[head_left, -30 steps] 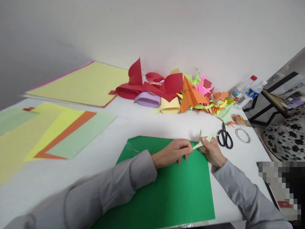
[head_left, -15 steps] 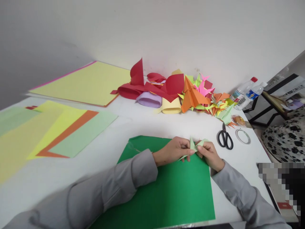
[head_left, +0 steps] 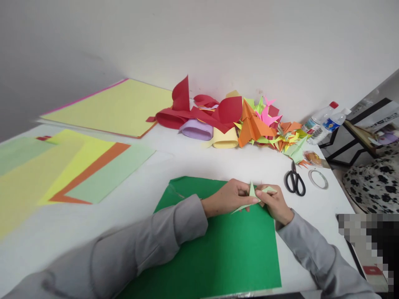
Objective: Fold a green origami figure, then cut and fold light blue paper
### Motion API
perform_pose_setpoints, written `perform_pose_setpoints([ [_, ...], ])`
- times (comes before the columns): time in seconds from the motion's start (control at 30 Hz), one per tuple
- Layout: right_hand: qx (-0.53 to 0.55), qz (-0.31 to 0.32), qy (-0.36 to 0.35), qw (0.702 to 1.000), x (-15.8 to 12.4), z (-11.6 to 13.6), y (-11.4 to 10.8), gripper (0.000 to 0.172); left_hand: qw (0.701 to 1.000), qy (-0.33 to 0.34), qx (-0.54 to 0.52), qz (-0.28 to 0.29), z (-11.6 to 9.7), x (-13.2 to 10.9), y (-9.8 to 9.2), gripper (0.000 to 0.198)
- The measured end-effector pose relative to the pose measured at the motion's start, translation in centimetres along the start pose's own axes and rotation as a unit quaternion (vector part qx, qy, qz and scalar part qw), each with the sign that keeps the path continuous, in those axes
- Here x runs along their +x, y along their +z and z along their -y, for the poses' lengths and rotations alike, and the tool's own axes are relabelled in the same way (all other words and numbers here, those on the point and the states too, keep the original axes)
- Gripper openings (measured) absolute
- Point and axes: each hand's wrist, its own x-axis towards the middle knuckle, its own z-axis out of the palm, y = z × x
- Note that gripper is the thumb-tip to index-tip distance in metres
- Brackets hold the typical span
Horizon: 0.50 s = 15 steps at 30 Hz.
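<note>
A small pale green folded paper piece with pointed ends is pinched between both my hands, above the far right part of a large green sheet. My left hand grips it from the left, thumb along its lower edge. From the right, my right hand closes thumb and fingers on its other side. One point stands up between the hands, one sticks out low to the left, another lies over my right fingers. My fingers hide the middle of the folds.
Black-handled scissors and a tape roll lie to the right. Behind are folded paper shapes, red paper forms and two bottles. Coloured sheets spread at left, with a yellow stack further back.
Both hands keep hold of the folded paper and have barely shifted. The low left point now shows more, and the paper is turned slightly. The view has moved a little.
</note>
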Motion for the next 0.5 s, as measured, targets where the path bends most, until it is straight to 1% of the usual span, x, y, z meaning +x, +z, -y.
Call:
perform_pose_setpoints([
  [0.1, -0.007, 0.000, -0.002, 1.000, -0.02, 0.24, 0.08, 0.046, 1.000, 0.000, 0.001, -0.004, -0.05, 0.02, -0.06, 0.026],
  [0.3, -0.029, -0.003, -0.005, 1.000, -0.18, 0.44, 0.09, 0.044, 1.000, 0.004, -0.010, 0.014, 0.17, 0.10, -0.51, 0.031],
  [0.4, -0.030, -0.010, -0.012, 0.999, -0.10, 0.51, 0.15, 0.035, 1.000, 0.000, -0.012, 0.008, 0.00, 0.02, -0.51, 0.033],
  [0.5, 0.000, -0.017, -0.019, 1.000, 0.05, 0.53, 0.12, 0.025, 1.000, 0.000, -0.006, 0.012, -0.41, -0.12, -0.43, 0.033],
])
